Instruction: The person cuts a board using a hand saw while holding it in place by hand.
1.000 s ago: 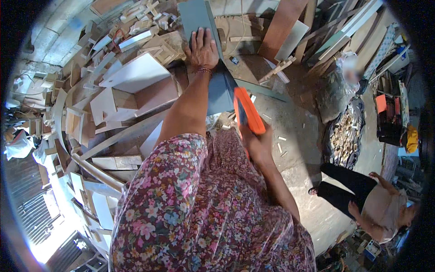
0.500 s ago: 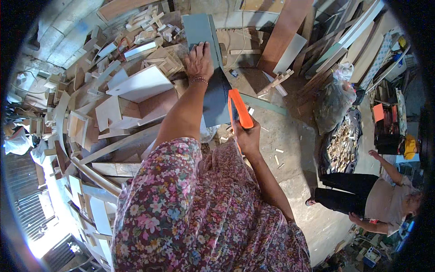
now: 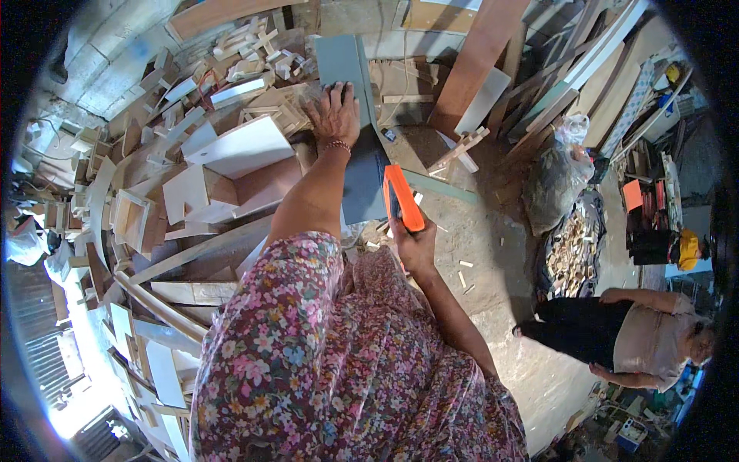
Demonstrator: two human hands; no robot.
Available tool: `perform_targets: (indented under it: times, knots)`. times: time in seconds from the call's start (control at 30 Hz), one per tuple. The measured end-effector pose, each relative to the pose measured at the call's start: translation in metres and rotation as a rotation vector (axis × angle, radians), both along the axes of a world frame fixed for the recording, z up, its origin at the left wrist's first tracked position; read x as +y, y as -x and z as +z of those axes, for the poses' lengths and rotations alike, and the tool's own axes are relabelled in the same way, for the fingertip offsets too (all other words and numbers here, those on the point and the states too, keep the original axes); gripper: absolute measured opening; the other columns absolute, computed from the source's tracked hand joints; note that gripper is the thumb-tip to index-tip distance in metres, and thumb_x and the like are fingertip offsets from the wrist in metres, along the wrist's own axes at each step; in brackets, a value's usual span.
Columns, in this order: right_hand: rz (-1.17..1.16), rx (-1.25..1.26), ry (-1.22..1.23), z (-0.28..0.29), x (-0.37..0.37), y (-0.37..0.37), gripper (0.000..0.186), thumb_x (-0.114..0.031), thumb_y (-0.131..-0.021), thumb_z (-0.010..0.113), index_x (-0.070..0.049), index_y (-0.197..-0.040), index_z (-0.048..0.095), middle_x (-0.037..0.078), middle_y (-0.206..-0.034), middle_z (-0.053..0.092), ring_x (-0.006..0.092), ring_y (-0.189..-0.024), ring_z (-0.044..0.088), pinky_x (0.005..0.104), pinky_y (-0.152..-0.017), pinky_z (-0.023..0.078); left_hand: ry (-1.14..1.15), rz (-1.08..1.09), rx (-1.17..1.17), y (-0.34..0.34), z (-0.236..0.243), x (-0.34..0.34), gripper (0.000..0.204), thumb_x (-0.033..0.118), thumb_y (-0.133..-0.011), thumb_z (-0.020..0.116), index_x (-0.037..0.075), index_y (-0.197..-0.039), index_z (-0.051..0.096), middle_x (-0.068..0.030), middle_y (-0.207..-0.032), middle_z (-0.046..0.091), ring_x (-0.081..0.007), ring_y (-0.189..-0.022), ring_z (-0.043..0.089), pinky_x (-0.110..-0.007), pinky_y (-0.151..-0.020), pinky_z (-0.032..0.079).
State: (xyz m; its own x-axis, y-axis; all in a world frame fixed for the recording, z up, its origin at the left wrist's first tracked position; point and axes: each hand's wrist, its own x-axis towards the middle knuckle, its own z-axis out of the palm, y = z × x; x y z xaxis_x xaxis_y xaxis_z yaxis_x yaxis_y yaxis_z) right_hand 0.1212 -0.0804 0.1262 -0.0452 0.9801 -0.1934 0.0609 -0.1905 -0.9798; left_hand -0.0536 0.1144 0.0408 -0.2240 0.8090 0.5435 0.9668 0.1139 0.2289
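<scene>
My left hand (image 3: 336, 115) lies with its fingers stretched out on a long grey-blue board (image 3: 337, 58), pressing on its upper face. The board's nearer part is in dark shade and runs toward my body. At the board's right edge, my right hand (image 3: 416, 246) is closed round the orange handle of a handsaw (image 3: 406, 200). The saw is seen nearly edge-on, so its blade is mostly hidden. A thin greenish strip of wood (image 3: 439, 185) sticks out to the right beyond the saw.
White and brown box pieces (image 3: 245, 146) and wood offcuts crowd the left. Long planks (image 3: 481, 65) lean at the back right. On the right are a clear plastic bag (image 3: 556, 189), a dark sack of wood scraps (image 3: 571, 250) and another person (image 3: 654, 339). Small chips litter the floor.
The saw and my right hand have shifted slightly down and left. My left hand stays on the board. The other person has turned and lowered an arm.
</scene>
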Motion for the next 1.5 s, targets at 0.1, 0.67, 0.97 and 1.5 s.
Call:
perform_targets:
  times: [0.1, 0.67, 0.97, 1.5]
  knots:
    - [-0.054, -0.007, -0.074, -0.010, -0.003, -0.001, 0.011, -0.006, -0.077, 0.058, 0.000, -0.086, 0.054, -0.001, -0.068, 0.053, 0.0060, -0.065, 0.047, 0.0235, -0.059, 0.041, -0.005, 0.020, 0.018, -0.004, 0.011, 0.002, 0.042, 0.036, -0.085, 0.045, 0.022, -0.124, 0.045, -0.0025, -0.128, 0.041, -0.0221, -0.121, 0.033, -0.055, -0.097, 0.021]
    - [0.015, -0.108, 0.058, 0.040, -0.025, -0.018, 0.024, -0.008, -0.078, 0.055, 0.001, -0.100, 0.054, 0.007, -0.073, 0.058, 0.0126, -0.069, 0.052, 0.0292, -0.065, 0.044, 0.025, -0.002, 0.007, 0.000, 0.001, 0.007, 0.041, 0.034, -0.087, 0.043, 0.020, -0.125, 0.045, -0.0041, -0.131, 0.038, -0.0258, -0.123, 0.031, -0.052, -0.100, 0.021]
    - [-0.050, -0.043, -0.045, 0.000, -0.001, -0.005, 0.028, -0.010, -0.073, 0.059, 0.002, -0.099, 0.055, 0.013, -0.067, 0.056, 0.0163, -0.061, 0.051, 0.0308, -0.061, 0.044, 0.028, -0.001, 0.052, 0.006, -0.003, 0.009, 0.040, 0.034, -0.085, 0.045, 0.019, -0.123, 0.047, -0.0039, -0.128, 0.040, -0.0271, -0.123, 0.032, -0.051, -0.098, 0.025]
    - [-0.015, -0.051, -0.074, -0.032, -0.006, -0.001, 0.021, -0.014, -0.073, 0.059, 0.000, -0.089, 0.054, 0.018, -0.069, 0.057, 0.0228, -0.065, 0.056, 0.0350, -0.065, 0.044, -0.018, -0.065, 0.259, 0.005, -0.020, -0.015, 0.039, 0.026, -0.084, 0.043, 0.010, -0.119, 0.049, -0.0092, -0.125, 0.041, -0.0293, -0.114, 0.038, -0.049, -0.097, 0.027]
